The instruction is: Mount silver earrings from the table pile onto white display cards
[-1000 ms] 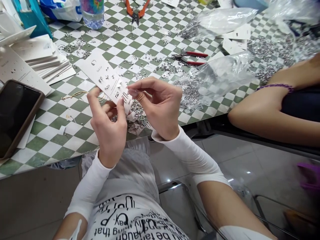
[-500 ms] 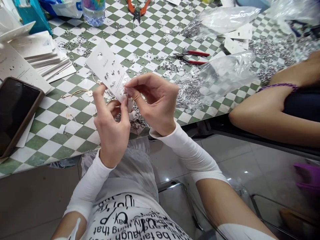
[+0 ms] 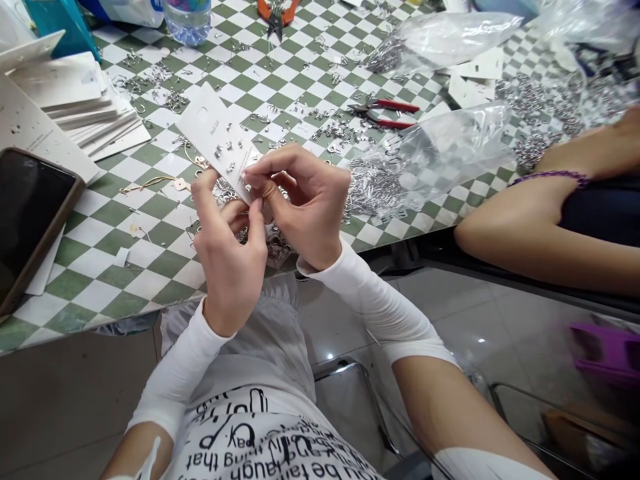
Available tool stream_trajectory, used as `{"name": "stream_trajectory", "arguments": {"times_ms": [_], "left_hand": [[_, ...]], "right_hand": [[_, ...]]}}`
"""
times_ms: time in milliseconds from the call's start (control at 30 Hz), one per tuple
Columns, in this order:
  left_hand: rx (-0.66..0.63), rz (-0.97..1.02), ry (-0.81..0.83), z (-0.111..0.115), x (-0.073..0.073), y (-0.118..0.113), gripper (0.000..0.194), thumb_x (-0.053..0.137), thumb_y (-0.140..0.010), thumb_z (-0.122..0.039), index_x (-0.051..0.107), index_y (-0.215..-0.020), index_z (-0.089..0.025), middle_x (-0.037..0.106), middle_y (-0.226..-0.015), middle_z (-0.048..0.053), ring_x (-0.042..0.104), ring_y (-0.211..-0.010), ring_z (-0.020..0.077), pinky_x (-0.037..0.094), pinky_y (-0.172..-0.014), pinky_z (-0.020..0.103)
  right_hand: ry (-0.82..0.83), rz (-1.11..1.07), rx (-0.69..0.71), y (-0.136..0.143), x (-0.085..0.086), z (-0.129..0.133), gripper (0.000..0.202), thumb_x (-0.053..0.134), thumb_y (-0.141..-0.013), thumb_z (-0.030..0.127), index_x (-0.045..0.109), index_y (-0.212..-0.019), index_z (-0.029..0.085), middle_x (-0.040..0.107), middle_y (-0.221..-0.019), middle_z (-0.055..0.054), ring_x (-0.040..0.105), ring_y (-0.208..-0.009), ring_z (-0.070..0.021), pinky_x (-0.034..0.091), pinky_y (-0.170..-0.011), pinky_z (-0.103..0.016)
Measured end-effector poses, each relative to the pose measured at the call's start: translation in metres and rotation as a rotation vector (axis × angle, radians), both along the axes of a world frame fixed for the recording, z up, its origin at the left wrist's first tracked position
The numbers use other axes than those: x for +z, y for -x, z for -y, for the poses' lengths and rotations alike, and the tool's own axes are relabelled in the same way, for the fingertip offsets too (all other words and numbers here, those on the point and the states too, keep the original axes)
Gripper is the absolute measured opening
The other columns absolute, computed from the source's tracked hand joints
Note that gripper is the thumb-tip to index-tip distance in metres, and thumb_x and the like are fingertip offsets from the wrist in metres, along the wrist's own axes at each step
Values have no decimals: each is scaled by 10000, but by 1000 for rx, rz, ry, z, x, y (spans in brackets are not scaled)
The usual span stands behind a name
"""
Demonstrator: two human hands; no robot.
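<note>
My left hand [image 3: 230, 247] grips a white earring card [image 3: 213, 123] by its lower end, thumb in front and fingers behind. Several small silver earrings [image 3: 230, 148] are fixed across the middle of the card, below a line of print and a punched hole. At the card's lower right edge, the thumb and fingertips of my right hand [image 3: 305, 193] are pinched together against it; whatever sits between them is hidden. Under both hands lies a pile of small silver pieces [image 3: 277, 243] near the table's front edge.
Left, a phone [image 3: 35, 213] and a stack of white cards [image 3: 95, 113]. Red-handled pliers [image 3: 385, 113] and a clear bag of silver parts [image 3: 380, 180] lie to the right. Another person's arm [image 3: 525, 220] rests at the right edge. Orange-handled cutters [image 3: 277, 17] lie at the back.
The card and my left hand have shifted slightly right and tilted a little. My right fingertips have moved slightly left over the card's lower edge, still pinched.
</note>
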State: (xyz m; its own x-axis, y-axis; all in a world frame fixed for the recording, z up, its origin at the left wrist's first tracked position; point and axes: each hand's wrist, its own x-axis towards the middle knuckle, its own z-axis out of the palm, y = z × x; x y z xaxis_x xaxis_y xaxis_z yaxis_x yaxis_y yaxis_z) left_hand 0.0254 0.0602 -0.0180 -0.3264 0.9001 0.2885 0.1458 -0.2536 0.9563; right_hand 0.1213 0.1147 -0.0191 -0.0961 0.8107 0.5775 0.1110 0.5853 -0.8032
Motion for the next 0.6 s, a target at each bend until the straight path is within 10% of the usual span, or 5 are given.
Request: {"name": "stream_trajectory", "arguments": {"times_ms": [600], "left_hand": [[-79, 307, 53, 0, 11, 12, 371, 731, -919, -287, 434, -1141, -273, 724, -1095, 71, 742, -919, 211, 625, -707, 325]], "right_hand": [[-11, 122, -145, -17, 17, 3, 292, 669, -972, 266, 654, -1250, 352, 679, -1191, -34, 673, -1007, -164, 582, -766, -291]]}}
